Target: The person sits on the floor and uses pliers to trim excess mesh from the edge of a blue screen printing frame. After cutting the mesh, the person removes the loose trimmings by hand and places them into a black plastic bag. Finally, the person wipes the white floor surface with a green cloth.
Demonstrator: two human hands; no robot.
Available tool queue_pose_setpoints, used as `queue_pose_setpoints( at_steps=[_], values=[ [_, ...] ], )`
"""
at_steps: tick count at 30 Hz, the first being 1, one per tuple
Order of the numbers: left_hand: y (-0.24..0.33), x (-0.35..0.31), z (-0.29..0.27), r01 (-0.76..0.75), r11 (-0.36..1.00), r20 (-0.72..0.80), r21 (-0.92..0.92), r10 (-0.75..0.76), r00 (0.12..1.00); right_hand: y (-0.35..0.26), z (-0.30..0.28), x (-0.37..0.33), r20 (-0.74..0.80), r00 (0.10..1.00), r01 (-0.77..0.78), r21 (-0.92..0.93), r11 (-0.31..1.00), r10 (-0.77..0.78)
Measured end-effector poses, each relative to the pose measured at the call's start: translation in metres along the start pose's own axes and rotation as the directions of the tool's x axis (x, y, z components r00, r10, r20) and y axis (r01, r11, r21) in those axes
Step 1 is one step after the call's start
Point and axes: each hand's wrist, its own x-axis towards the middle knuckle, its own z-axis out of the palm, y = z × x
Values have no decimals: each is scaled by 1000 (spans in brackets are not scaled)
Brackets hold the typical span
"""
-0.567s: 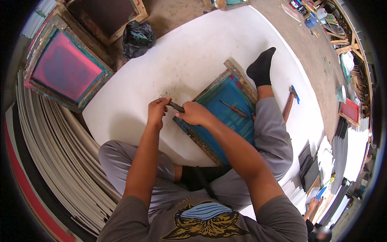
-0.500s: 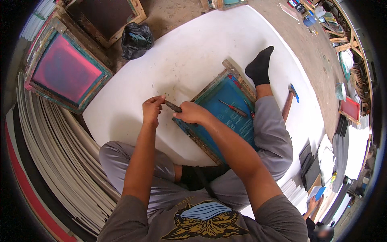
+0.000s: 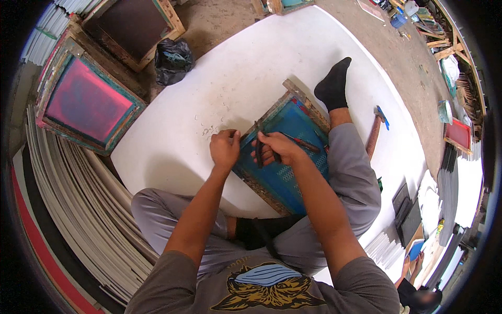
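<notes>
A wooden screen printing frame (image 3: 269, 196) with blue mesh lies aslant in front of me, next to my right leg. Dark pliers (image 3: 259, 153) are in my right hand (image 3: 277, 148); their handles sit between thumb and fingers, and the jaws point away over the frame's far-left rail. Close beside that rail is my left hand (image 3: 225, 149), fingers curled together, fingertips hidden. A red-handled screwdriver (image 3: 305, 144) rests on the mesh, partly behind my right hand. Several tiny bent bits, like staples (image 3: 209, 131), are scattered on the white board (image 3: 178, 125) beyond my left hand.
A hammer (image 3: 374, 133) with a blue head lies right of my right leg. Beyond the board's left are a black plastic bag (image 3: 173, 62) and a pink screen frame (image 3: 89, 97). Stacked sheets (image 3: 78, 193) line the left. Another person's hands (image 3: 410, 268) hold something blue at lower right.
My right hand has moved right with the pliers, which now point away over the frame. My left hand has left the pliers' tip and moved right, down to the frame's side.
</notes>
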Motion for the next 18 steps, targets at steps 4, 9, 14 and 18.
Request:
queue_pose_setpoints(
  at_steps=[4, 9, 14, 18],
  values=[
    [19, -5, 7, -19, 986, 1, 163, 19, 1000, 0, -22, -6, -88, 996, -1, 42, 999, 5],
    [17, -4, 8, -11, 985, -20, 174, 15, 1000, -7, -29, -6, -137, 990, -26, 20, 999, 28],
    [18, -5, 8, -5, 986, -29, 168, 10, 1000, -8, -43, 1, -99, 995, -19, -34, 999, 16],
    [21, -6, 4, 3, 995, -28, 96, -1, 1000, -9, -54, 0, -89, 996, -22, -53, 998, 17]
  ],
)
